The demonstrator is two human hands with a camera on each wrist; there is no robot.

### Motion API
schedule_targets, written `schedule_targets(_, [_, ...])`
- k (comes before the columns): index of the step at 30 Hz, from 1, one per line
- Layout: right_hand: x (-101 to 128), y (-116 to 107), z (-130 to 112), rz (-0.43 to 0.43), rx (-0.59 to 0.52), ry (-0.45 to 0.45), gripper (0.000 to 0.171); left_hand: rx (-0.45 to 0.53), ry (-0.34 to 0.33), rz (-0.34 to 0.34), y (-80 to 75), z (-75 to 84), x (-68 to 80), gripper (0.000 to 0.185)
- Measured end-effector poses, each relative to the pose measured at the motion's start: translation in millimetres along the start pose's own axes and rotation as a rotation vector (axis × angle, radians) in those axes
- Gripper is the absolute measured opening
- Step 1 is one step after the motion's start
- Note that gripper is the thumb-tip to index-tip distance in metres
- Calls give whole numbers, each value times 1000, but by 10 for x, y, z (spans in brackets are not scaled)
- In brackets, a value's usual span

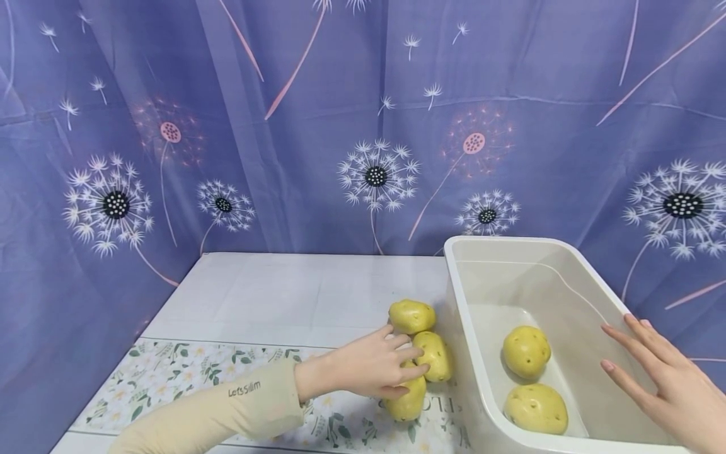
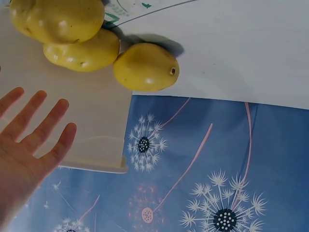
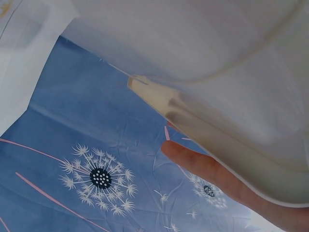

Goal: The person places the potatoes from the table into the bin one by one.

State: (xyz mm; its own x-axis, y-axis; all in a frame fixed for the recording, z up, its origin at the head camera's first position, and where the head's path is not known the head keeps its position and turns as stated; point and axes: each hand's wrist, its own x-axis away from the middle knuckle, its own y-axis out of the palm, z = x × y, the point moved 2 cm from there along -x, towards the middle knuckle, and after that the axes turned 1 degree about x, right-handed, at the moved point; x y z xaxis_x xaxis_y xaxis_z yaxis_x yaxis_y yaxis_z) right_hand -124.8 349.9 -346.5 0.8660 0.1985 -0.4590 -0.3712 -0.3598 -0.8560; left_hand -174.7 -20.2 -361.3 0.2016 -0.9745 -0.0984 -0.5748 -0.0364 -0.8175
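On the white tabletop (image 1: 272,296), just left of the cream rectangular plastic tub (image 1: 573,265), three yellow, smooth-skinned potatoes (image 1: 433,355) lay bunched together and touching one another. The person's left hand (image 1: 374,367), reaching out of a beige sleeve (image 1: 227,410), rested on this cluster with its fingers extended over the middle and nearest potatoes; the fingers looked laid on rather than closed round any one of them, so nothing was yet grasped. The right hand (image 1: 663,378) was spread, its fingers straight, against the tub's right wall near the rim, steadying it and holding nothing; in the right wrist view one finger (image 3: 203,166) showed outside, beneath the rim.

Inside the tub lay two more potatoes (image 1: 526,351), near each other on its floor but apart.

The likely trouble was a nudge: the three potatoes leaned on each other, and pulling one away with flat fingers could set the others rolling across the floral table runner (image 1: 170,372) toward the table's near edge. A potato dropped from above the rim could also knock the light tub sideways if the right hand's flat press slipped.

Counted: five potatoes in all, three outside and two inside; one tub; one runner; two hands.
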Motion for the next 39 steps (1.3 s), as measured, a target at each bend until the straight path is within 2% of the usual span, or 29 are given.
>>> schedule_targets(11, [3,11,8,7,2,-8,55,13,-12,-3,81,76,49,52])
schedule_targets(20, [3,14,7,6,6,-3,55,39,1,-54,127,142,73,59])
schedule_targets(27, [3,12,1,-6,11,13,54,54,14,-31,207,209,89,62])
schedule_targets(39, [2,8,6,-10,8,8,55,79,16,-93,260,250,85,65])
